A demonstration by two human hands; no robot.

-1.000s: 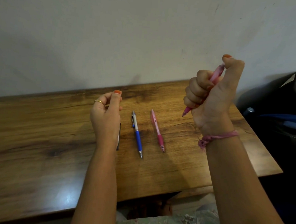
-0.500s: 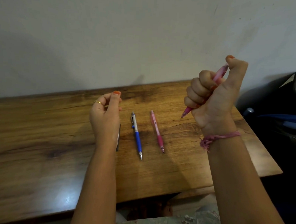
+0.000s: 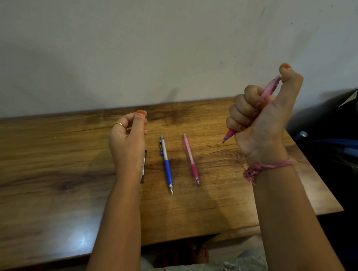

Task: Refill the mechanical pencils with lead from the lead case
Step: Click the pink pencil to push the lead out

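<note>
Right now my right hand grips a pink pencil, thumb on cap; left hand loosely curled, contents unclear; blue pencil beside it on the counter looks untouched.

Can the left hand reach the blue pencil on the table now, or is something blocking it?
Probably yes. The left hand hovers just left of the blue pencil, and nothing lies between them. Its fingers seem pinched together, maybe holding something small.

A wooden table stands against a pale wall. On it lie a blue pencil and, just beside it, a pink pencil, roughly parallel, alongside a partly hidden dark object.
</note>
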